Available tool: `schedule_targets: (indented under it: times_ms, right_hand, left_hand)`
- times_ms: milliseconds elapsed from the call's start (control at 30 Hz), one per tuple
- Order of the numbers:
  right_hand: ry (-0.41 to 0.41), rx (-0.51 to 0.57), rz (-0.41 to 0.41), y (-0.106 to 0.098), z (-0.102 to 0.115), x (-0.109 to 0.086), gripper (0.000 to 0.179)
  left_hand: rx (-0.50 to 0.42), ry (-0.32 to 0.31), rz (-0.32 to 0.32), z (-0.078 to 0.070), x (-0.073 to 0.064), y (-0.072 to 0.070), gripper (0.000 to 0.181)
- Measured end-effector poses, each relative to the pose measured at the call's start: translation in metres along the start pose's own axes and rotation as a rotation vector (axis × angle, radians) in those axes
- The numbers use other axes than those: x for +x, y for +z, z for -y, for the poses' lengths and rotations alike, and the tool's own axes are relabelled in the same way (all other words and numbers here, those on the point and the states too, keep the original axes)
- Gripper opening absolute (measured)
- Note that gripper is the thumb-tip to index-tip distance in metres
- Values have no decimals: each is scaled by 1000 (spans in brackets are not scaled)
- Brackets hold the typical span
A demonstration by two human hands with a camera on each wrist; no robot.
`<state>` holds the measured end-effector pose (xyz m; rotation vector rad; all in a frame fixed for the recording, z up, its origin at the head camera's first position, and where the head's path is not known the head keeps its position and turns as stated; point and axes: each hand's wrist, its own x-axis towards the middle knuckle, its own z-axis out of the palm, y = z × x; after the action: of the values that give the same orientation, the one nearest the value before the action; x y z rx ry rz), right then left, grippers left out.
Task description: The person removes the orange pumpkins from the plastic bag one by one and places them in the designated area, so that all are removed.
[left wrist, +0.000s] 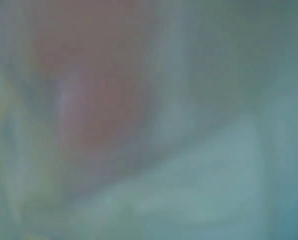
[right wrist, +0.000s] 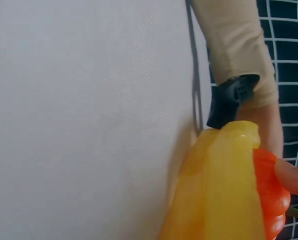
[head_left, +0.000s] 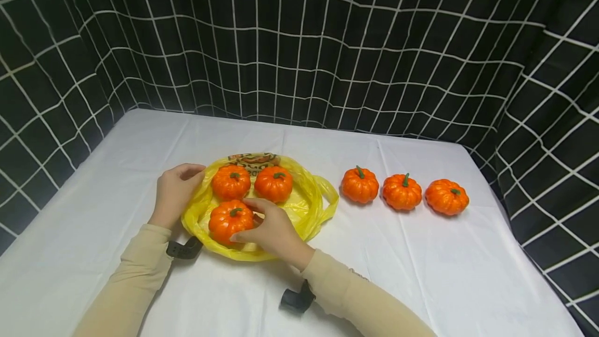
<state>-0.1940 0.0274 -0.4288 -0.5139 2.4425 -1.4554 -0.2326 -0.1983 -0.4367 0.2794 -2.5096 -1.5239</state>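
A yellow plastic bag (head_left: 314, 215) lies spread open on the table, its handle loop at the right. Inside, two small orange pumpkins sit toward the back, a left one (head_left: 231, 185) and a right one (head_left: 273, 186). My right hand (head_left: 276, 230) holds a third pumpkin (head_left: 226, 221) near the bag's front left, thumb in front and fingers behind. That pumpkin (right wrist: 270, 187) shows beside the bag's yellow wall (right wrist: 224, 185) in the right wrist view. At the left rim, my left hand (head_left: 177, 191) grips the bag with curved fingers, their tips partly hidden. The left wrist view is blurred.
To the right of the bag, three more small pumpkins stand in a row: one nearest the bag (head_left: 359, 186), a middle one (head_left: 402, 192) and a far right one (head_left: 446, 197). A white cloth (head_left: 374, 285) covers the table. Black grid-patterned curtains (head_left: 299, 40) enclose its back and sides.
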Motion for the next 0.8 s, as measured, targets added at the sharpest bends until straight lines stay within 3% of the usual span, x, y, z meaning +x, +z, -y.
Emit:
schedule_targets:
  times_ms: [400, 800]
  right_hand:
    - [44, 191, -37, -33, -4, -21, 70]
    - [54, 176, -140, -63, -16, -43, 72]
  left_hand:
    - [5, -5, -3, 0, -1, -1, 31]
    - [11, -7, 4, 1, -1, -1, 32]
